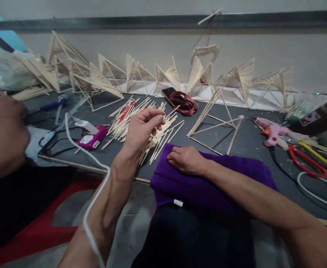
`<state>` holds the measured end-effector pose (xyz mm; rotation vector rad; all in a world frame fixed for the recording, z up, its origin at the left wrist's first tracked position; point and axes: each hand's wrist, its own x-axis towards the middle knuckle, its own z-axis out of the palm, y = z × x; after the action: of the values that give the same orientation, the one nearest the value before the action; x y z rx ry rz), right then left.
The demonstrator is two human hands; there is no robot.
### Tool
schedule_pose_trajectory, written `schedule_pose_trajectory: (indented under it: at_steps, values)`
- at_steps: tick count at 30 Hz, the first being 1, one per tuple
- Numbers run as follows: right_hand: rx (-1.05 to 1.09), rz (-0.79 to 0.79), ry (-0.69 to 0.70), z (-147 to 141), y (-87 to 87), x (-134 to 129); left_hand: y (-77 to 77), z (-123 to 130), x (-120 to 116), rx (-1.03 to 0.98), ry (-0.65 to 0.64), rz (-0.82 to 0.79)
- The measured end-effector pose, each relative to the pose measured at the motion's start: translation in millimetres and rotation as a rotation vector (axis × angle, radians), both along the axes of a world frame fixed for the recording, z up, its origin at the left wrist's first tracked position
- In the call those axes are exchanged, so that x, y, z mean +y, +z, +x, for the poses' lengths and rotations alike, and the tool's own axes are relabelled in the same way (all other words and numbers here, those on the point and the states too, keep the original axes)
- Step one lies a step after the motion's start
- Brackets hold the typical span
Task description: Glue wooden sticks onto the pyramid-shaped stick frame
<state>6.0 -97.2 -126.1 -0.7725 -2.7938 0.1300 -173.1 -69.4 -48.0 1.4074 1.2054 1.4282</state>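
Note:
My left hand (144, 128) is raised over a loose pile of thin wooden sticks (160, 143), thumb and fingers pinched together. A wooden stick (174, 110) appears to poke out of that pinch toward the upper right. My right hand (188, 160) rests on a folded purple towel (222, 186), its fingers curled under; what they hold, if anything, is hidden. Just beyond the towel stands an open frame of glued sticks (232, 123), with a close row of sticks along its left side.
Finished stick models (166, 74) line the wall. To the right lie a pink glue gun (273, 130), red-handled scissors (305, 162) and a dark bottle (320, 115). A purple power adapter (92, 138) with a white cable sits left. Another person's hand (7, 111) is far left.

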Motion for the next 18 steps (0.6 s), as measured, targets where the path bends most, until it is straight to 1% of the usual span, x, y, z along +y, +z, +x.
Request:
schedule_pose_trajectory:
  at_steps: [2, 4, 6, 8, 11, 13, 16, 18]
  values:
    - [0.001, -0.014, 0.006, 2.1, 1.1, 1.0, -6.9, -6.4, -2.4, 0.068, 0.045, -0.026]
    - [-0.005, -0.025, 0.009, 3.7, 2.0, 1.7, -11.1, -14.5, -4.7, 0.184, 0.069, -0.082]
    - [-0.012, -0.02, 0.012, 5.3, 3.1, 1.4, -14.8, -22.3, -9.7, 0.346, 0.059, -0.133]
    - [-0.016, -0.008, 0.027, 7.1, 4.5, 0.0, -20.1, -28.9, -18.1, 0.532, 0.019, -0.155]
    - [-0.04, -0.008, 0.05, 8.8, 7.2, -4.0, -30.9, -35.7, -34.1, 0.819, -0.046, -0.152]
    - [-0.075, -0.017, 0.04, 8.7, 9.3, -7.4, -38.1, -37.5, -43.8, 0.995, -0.067, -0.153]
    - [-0.136, -0.047, 0.021, 7.5, 12.4, -12.2, -45.1, -35.3, -53.3, 1.175, -0.069, -0.126]
    - [-0.163, -0.073, 0.024, 6.9, 13.9, -14.1, -46.1, -31.5, -55.5, 1.26, -0.062, -0.097]
